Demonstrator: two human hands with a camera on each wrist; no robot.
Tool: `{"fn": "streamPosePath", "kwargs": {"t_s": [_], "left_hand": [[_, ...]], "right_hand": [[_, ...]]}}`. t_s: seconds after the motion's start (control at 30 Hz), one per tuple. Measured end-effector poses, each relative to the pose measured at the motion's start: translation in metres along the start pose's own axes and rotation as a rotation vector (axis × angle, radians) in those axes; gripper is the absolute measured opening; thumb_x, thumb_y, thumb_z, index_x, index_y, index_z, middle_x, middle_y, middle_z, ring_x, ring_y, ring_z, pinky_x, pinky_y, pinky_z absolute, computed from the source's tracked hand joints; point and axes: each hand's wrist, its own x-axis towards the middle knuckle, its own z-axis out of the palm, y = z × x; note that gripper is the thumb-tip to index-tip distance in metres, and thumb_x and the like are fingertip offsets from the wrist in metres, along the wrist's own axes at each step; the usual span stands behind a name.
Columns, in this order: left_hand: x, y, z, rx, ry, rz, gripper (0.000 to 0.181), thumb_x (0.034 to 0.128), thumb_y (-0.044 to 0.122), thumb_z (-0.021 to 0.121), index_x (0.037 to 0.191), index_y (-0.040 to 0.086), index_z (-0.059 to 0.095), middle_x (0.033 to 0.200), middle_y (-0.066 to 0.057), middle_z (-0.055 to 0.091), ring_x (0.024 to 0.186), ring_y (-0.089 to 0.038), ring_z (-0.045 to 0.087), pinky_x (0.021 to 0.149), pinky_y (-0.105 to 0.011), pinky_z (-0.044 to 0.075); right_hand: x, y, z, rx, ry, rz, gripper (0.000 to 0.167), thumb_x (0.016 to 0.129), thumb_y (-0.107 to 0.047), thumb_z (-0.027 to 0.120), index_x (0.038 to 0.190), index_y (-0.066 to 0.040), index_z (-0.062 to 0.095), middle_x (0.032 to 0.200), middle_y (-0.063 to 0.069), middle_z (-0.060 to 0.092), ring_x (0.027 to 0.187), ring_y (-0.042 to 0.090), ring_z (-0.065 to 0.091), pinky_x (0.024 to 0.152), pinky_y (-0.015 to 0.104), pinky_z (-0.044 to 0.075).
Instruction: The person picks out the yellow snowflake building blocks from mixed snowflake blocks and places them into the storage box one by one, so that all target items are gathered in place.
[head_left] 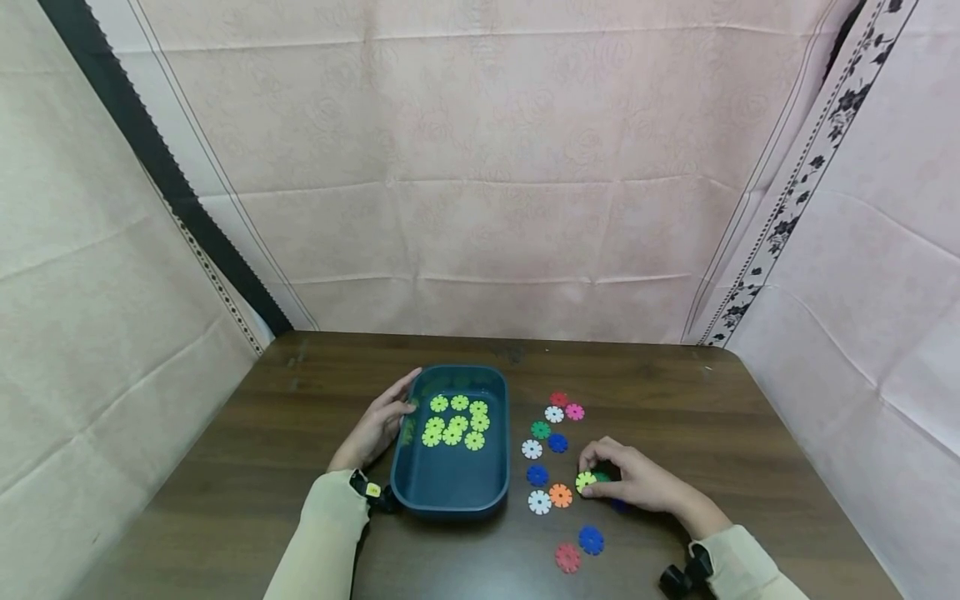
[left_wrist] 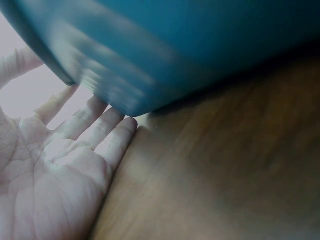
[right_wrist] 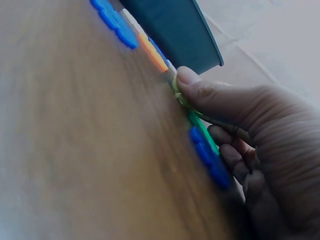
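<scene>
A dark teal plastic tray (head_left: pixel 450 506) stands on the table, with several yellow-green flower-shaped discs (head_left: pixel 474 441) lying inside. At the tray's left side is my left hand (head_left: pixel 378 429); in the left wrist view its fairly straight fingers (left_wrist: pixel 114 137) touch the outer wall. My right hand (head_left: pixel 633 477), right of the tray, pinches a yellow-green flower-shaped disc (head_left: pixel 585 482) between thumb and fingers, low over the table. Beside that hand lie a green disc (right_wrist: pixel 202 131) and a blue disc (right_wrist: pixel 209 159), both partly covered in the head view.
Between tray and right hand lie scattered discs: white (head_left: pixel 532 449), blue (head_left: pixel 557 442), orange (head_left: pixel 560 496), pink (head_left: pixel 574 412) and red (head_left: pixel 567 557). The brown wooden table (head_left: pixel 637 383) meets pale cloth hangings (head_left: pixel 487 233) at its back and sides.
</scene>
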Motion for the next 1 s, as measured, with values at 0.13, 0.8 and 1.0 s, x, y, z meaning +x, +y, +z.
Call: {"fn": "streamPosePath", "kwargs": {"t_s": [0.13, 0.8, 1.0], "left_hand": [[0.0007, -0.0006, -0.0004, 0.0, 0.004, -0.004, 0.062, 0.1014, 0.008, 0.049, 0.159, 0.021, 0.032, 0.16, -0.013, 0.032, 0.137, -0.04, 0.042, 0.106, -0.039, 0.043], [0.0008, 0.0, -0.0019, -0.005, -0.01, 0.008, 0.062, 0.102, 0.007, 0.048, 0.16, 0.019, 0.029, 0.158, -0.017, 0.032, 0.136, -0.041, 0.042, 0.102, -0.037, 0.046], [-0.0003, 0.0014, 0.0009, -0.007, 0.003, -0.004, 0.062, 0.1013, 0.008, 0.049, 0.159, 0.022, 0.032, 0.158, -0.014, 0.034, 0.138, -0.041, 0.04, 0.105, -0.041, 0.043]], "right_hand": [[0.0002, 0.0023, 0.0003, 0.027, 0.026, -0.048, 0.019, 0.092, -0.028, 0.074, 0.107, -0.025, 0.063, 0.103, -0.008, 0.06, 0.096, 0.013, 0.057, 0.084, 0.029, 0.047], [0.0005, 0.0069, 0.0011, 0.091, 0.06, -0.082, 0.011, 0.097, -0.019, 0.069, 0.106, -0.024, 0.065, 0.101, -0.006, 0.063, 0.092, 0.013, 0.061, 0.079, 0.028, 0.05], [0.0, 0.0059, 0.0013, 0.147, 0.059, -0.063, 0.01, 0.097, -0.017, 0.068, 0.106, -0.021, 0.065, 0.1, -0.003, 0.064, 0.09, 0.015, 0.061, 0.078, 0.029, 0.051]]}}
